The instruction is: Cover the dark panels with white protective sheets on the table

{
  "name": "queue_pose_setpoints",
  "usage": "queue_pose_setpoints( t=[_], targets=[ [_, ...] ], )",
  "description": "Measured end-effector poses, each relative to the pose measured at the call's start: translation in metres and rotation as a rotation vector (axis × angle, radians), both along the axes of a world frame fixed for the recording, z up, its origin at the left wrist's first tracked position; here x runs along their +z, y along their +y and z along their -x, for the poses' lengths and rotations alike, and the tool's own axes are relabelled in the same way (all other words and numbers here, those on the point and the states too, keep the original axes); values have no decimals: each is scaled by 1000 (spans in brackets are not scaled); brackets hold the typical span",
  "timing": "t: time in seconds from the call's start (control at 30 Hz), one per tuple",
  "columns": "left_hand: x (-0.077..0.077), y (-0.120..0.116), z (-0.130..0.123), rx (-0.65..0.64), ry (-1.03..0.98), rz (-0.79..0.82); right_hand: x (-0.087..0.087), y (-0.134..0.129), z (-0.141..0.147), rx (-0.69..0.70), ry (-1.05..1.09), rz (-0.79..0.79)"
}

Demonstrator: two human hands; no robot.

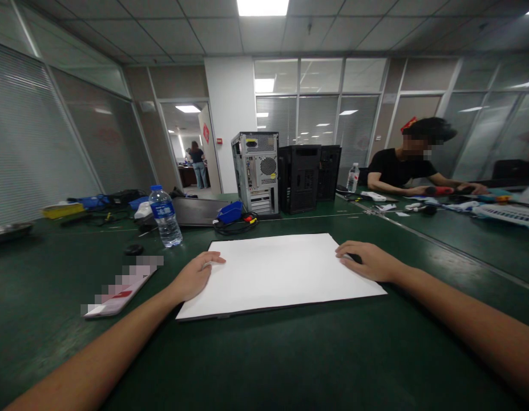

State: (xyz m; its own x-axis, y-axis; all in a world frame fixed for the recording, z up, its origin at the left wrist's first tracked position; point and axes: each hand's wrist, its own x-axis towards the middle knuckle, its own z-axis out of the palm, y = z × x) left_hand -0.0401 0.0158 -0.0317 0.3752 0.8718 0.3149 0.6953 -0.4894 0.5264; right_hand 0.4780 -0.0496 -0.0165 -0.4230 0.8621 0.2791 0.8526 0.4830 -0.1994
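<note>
A large white sheet [277, 274] lies on the green table [290, 359] in front of me, with a thin dark edge showing beneath it. My left hand [196, 277] rests at its left edge, fingers bent over the border onto the white surface. At the opposite edge, my right hand [369, 261] has its fingertips on the sheet, with a small dark gap or object under the fingers that I cannot make out. Both hands grip the sheet by its sides. Left of my left hand lies a pinkish-white flat packet [122, 294], partly blurred out.
Behind the sheet stand an open computer case [256, 174] and black cases [305, 177]. A water bottle [165, 217], a blue tray [230, 212] and cables are nearer. Across the table at right, a person [403, 162] sits among tools and parts.
</note>
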Motion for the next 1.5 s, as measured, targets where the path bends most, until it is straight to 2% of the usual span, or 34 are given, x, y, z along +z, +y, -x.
queue_pose_setpoints(
  t=[0.63, 0.77, 0.87, 1.0, 1.1, 1.2, 1.3, 1.5],
  targets=[
    [-3, 3, 1, -9, -6, 11, -3, 3, -2, 10, -7, -10],
    [-7, 6, 3, -28, -91, 35, -2, 2, -2, 8, -30, -17],
    [-6, 9, 2, 19, -293, 143, 4, -2, 2, 18, -91, -64],
    [0, 8, -4, 227, -639, 293, 21, -17, 31, 89, -188, -213],
    [6, 4, -9, 280, -772, 354, 30, -37, 73, 173, -180, -232],
    [13, -2, -11, 321, -765, 392, 28, -57, 113, 272, -208, -231],
    [21, -7, -12, 357, -707, 428, 19, -67, 137, 306, -224, -290],
    [39, -20, -20, 332, -686, 472, 11, -64, 138, 255, -340, -551]
  ],
)
